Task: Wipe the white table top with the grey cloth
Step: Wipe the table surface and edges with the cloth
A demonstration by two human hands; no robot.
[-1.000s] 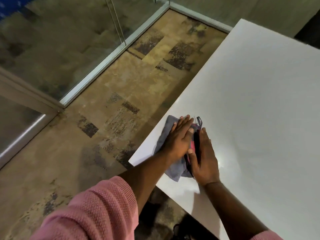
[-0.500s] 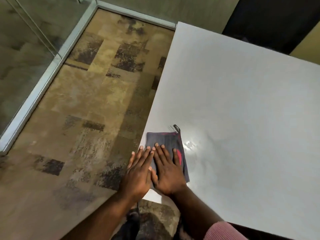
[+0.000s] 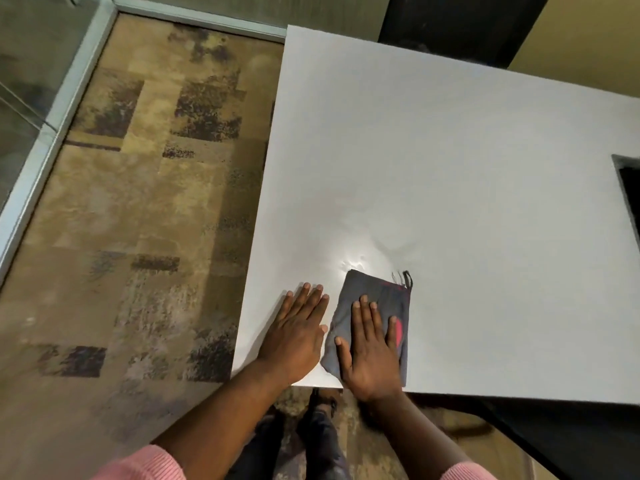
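Note:
A folded grey cloth (image 3: pixel 374 289) with a red patch and a loose dark thread lies near the front left corner of the white table top (image 3: pixel 433 174). My right hand (image 3: pixel 372 348) rests flat on the cloth, fingers spread, pressing it down. Just left of the cloth, my left hand (image 3: pixel 298 337) lies flat on the bare table, fingers apart, off the cloth. A wet sheen shows on the table just beyond the cloth.
A dark rectangular cut-out (image 3: pixel 628 192) sits in the table at the right edge. Patterned brown carpet (image 3: pixel 138 220) lies left of the table, bordered by a metal-framed glass wall (image 3: pixel 41 143). My legs and shoes (image 3: pixel 311 434) stand below the table's front edge.
The cloth and my right hand have slid right along the front edge. My left hand has come off the cloth onto bare table. The view has swung right.

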